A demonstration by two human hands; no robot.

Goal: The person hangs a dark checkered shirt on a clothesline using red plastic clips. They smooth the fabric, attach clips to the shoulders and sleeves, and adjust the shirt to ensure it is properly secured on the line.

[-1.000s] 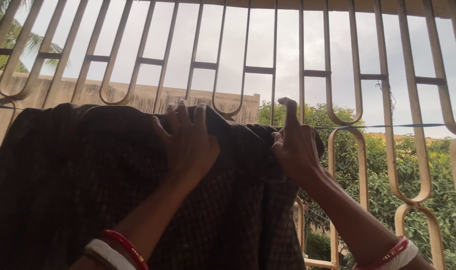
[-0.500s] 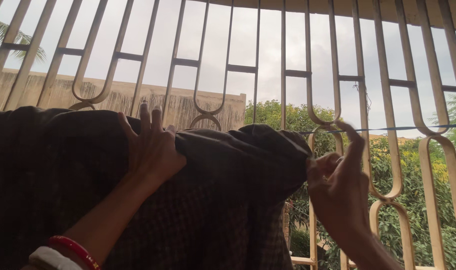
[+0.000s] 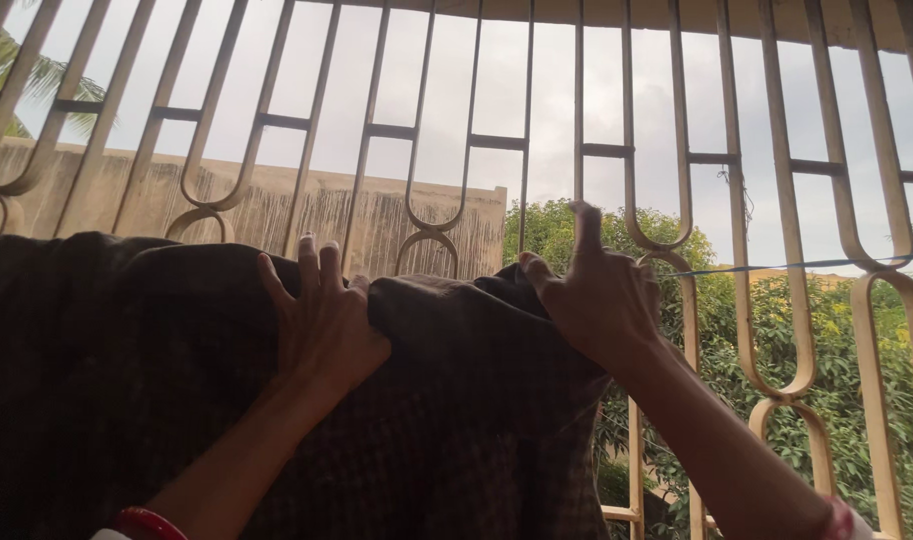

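We see a dark brown checked cloth draped over a thin blue line that runs across in front of a cream-painted metal window grille, the cloth hanging down over the left and middle of the view. Our left hand lies flat on the top fold of the cloth, fingers spread wide and pointing up, palm pressed on the fabric. Our right hand rests on the cloth's right end, just beside where the line comes out; its forefinger sticks straight up, and the other fingers curl around the bunched edge, though we cannot tell how firmly they grip. Beyond the grille stand a pale streaked wall and green trees.
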